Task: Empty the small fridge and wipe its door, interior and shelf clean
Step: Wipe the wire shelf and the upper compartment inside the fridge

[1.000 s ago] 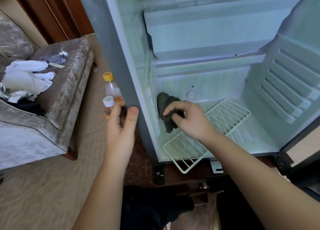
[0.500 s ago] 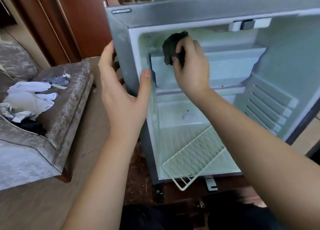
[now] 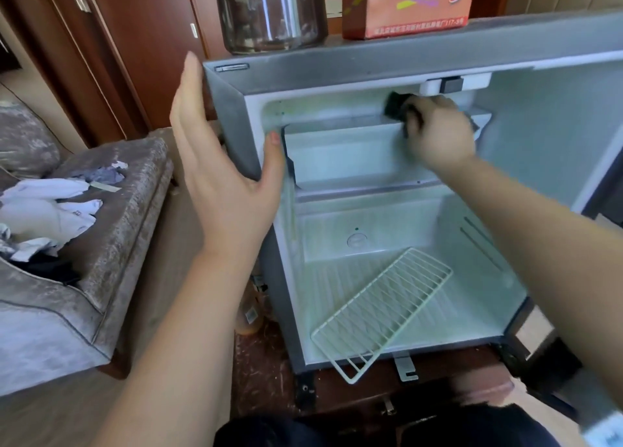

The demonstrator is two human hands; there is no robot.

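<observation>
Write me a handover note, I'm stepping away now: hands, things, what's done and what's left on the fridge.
Left hand: open, flat against the fridge at its left front edge, steadying it.
Right hand: grips the dark cloth, pressed at the top of the interior.
Wire shelf: loose, lying askew on the fridge floor, one corner poking out the front.
Done: fridge is emptied.
Left: finish the interior, then wipe the shelf and the door (not clearly in view). I cannot tell which parts are already clean.
</observation>
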